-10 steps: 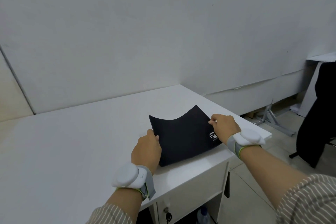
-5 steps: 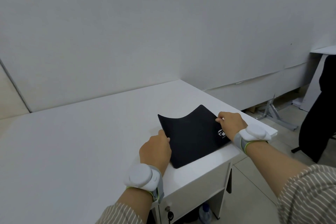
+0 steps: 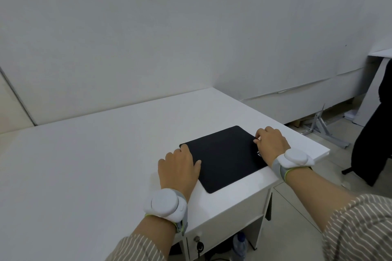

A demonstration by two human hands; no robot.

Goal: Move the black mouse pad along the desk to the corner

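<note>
One black mouse pad (image 3: 222, 158) is lying flat on the white tabletop (image 3: 95, 165), close to the near right corner, with a narrow strip of bare white surface showing between its near edge and the front edge and a wider strip between its right side and the right-hand edge. Two hands are resting on it, one at each side, which looks like a way of pressing the soft sheet down so that it is sitting flat and square to the corner instead of curling. The left hand (image 3: 180, 168) is lying palm-down over the pad's left edge, its fingers (image 3: 184, 150) spread and relaxed, pressing rather than gripping anything. The right hand (image 3: 271, 144) is sitting on the pad's right side, partly covering a small white logo (image 3: 259, 154); its fingers (image 3: 259, 135) are curled in at the pad's far right edge, and whether they are pinching that edge or only touching it cannot be told from here. Each wrist is wearing one white puck-shaped band, so two in all: one on the left (image 3: 165, 204) and one on the right (image 3: 294, 158). Both forearms are ending in striped sleeves. Under the tabletop, one drawer with a key in its lock (image 3: 198, 239) is showing, and one plastic bottle (image 3: 239, 246) is standing on the floor beside it. Judging by the pad's position, the move seems nearly finished.
</note>
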